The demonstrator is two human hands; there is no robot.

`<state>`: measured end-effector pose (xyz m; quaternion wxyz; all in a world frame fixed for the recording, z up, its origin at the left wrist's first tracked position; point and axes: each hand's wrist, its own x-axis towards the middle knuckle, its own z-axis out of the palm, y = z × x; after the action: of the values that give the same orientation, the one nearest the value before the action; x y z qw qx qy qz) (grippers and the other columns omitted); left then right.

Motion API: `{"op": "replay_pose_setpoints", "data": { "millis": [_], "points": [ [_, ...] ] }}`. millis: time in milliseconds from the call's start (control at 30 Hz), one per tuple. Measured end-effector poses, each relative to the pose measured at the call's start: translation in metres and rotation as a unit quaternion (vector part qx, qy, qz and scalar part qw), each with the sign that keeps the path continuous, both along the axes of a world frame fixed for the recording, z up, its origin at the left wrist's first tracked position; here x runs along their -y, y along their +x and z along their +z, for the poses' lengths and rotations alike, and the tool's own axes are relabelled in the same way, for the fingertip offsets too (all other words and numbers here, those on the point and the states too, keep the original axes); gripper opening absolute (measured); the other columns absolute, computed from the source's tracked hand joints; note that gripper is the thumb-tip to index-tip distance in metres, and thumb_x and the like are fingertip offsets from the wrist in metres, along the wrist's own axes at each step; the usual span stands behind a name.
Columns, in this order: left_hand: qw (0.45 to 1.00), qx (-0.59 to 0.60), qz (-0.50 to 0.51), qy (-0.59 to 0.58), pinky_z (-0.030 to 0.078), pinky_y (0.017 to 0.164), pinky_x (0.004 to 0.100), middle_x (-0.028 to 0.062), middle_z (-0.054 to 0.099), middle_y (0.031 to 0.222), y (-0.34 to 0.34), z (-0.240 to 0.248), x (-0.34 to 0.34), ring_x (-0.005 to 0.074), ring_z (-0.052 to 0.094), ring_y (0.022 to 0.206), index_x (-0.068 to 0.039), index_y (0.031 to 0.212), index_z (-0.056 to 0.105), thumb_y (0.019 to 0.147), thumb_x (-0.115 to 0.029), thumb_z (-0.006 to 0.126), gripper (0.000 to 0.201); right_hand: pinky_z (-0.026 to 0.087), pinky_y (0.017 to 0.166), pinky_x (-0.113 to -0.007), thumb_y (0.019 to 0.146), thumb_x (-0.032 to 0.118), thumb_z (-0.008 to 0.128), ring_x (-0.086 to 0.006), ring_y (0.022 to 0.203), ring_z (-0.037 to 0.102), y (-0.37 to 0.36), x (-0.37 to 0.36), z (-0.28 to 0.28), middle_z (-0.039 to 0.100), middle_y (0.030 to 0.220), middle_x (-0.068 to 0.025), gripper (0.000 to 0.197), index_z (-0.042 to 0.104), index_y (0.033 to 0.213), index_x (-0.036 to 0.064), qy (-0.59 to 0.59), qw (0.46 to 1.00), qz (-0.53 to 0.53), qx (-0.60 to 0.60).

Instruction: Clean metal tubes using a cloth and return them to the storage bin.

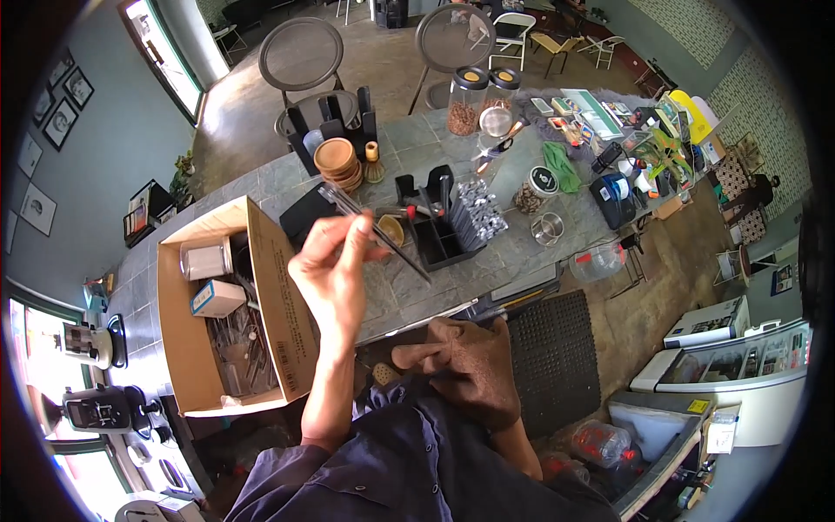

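Note:
My left hand (335, 274) is raised above the counter, thumb and fingers pinched round a slim, dark metal utensil (396, 248). It slants down to the right; its upper end is too blurred to name. Low at the counter's near edge, a brown textured cloth (474, 370) covers most of my right hand (426, 355), which seems to grip it. Beyond my left hand stands a black compartment caddy (439, 244) with grey-and-white patterned packets (480, 211) at its right side. An open cardboard box (287, 322) sits left of my left forearm, holding loose utensils (239, 348), a jar and a small carton.
Stacked wooden bowls (337, 161) and a bamboo whisk (373, 163) stand behind the caddy. Tall jars of beans (465, 109), another lidded jar (535, 190) and a clear glass (547, 228) are farther right. A black rubber mat (552, 361) covers the floor beside me.

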<state>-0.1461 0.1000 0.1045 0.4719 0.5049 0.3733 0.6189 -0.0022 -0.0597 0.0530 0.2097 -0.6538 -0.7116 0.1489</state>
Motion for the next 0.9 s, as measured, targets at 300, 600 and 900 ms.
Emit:
{"op": "replay_pose_setpoints", "data": {
  "millis": [300,600,900],
  "points": [
    [0.993,-0.114,-0.01,0.005,0.062,0.069,0.0249,0.0108,0.075,0.097,0.129,-0.157,-0.094,0.0118,0.072,0.078,0.007,0.099,0.078,0.094,-0.004,0.079,0.011,0.034,0.084,-0.041,0.072,0.012,0.072,-0.0233,0.092,0.066,0.073,-0.011,-0.004,0.067,0.101,0.0023,0.026,0.063,0.096,0.0112,0.02,0.994,0.001,-0.103],
    [0.915,-0.395,0.083,0.013,0.053,0.065,0.0304,0.0102,0.074,0.082,0.124,-0.183,-0.085,0.0157,0.066,0.066,0.002,0.101,0.08,0.079,-0.015,0.09,0.03,0.033,0.081,-0.044,0.076,0.012,0.072,-0.0239,0.089,0.065,0.108,-0.02,-0.086,0.061,0.092,0.0005,0.023,0.056,0.092,0.0096,-0.085,0.938,-0.062,-0.33],
    [0.927,-0.361,0.024,-0.102,0.039,0.051,0.0248,0.0006,0.062,0.069,-0.042,-0.033,0.029,0.0038,0.05,0.058,-0.001,0.101,0.078,0.086,-0.009,0.085,0.019,0.045,0.069,-0.039,0.08,0.014,0.072,-0.0211,0.084,0.064,0.072,-0.067,-0.049,0.049,0.084,-0.0042,0.021,0.057,0.095,0.0126,0.057,0.978,0.176,-0.094]
  ]
}}
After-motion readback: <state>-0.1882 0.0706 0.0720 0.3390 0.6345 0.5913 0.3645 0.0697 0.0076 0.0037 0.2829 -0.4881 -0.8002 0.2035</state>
